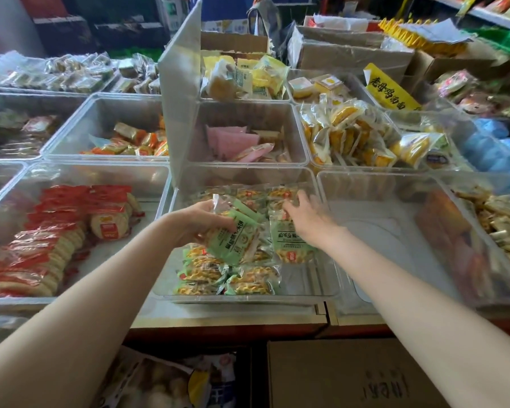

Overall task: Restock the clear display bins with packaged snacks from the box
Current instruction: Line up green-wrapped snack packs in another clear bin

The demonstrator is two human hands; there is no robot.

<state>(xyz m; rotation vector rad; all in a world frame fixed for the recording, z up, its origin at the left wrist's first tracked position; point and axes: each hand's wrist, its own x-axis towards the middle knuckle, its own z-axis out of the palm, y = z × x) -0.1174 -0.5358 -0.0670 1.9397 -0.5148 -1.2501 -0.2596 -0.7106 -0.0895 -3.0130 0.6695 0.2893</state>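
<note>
Green-and-clear snack packs (233,245) fill the front-centre clear bin (306,293), lid (180,92) propped up at 12 o'clock. Left hand (198,220) has its fingers curled round a bunch of those packs, lifted just over the pile. Right hand (305,216) reaches in at 1 o'clock, fingers spread loose on the packs at the back, gripping nothing. Pack print is upside down and too blurry to read (a yellow sign (387,89) at 2 o'clock has Chinese writing). The bin's near right corner shows bare floor. Cardboard box (351,375) sits below the counter (233,319) edge at 5 o'clock.
</note>
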